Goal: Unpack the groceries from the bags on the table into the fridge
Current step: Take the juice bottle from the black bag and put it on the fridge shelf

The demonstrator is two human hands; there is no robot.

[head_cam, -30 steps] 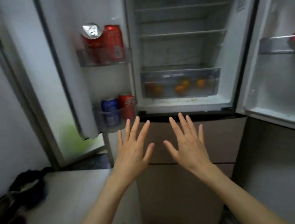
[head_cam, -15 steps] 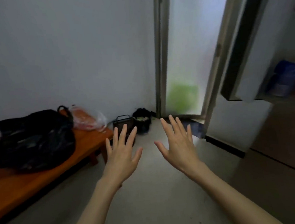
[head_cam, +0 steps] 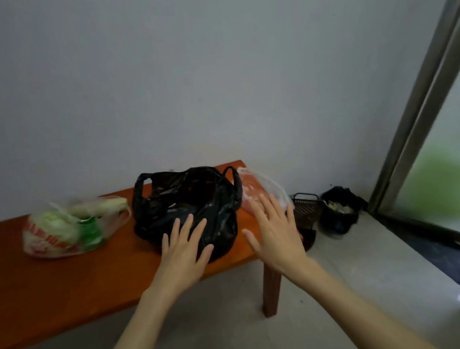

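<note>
Grip: our left hand [head_cam: 184, 249] and right hand [head_cam: 276, 235] hold nothing, fingers spread flat.
Hands: we hold both over the table's [head_cam: 67, 283] right end.
Bags: black bag [head_cam: 187, 205] mid-table; printed bag [head_cam: 70, 228] left; clear bag [head_cam: 254, 189] far right.

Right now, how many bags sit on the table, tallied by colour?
Black bag: 1
Clear bag with reddish contents: 1
Printed bag holding greens: 1
Total: 3 on the orange table
</note>
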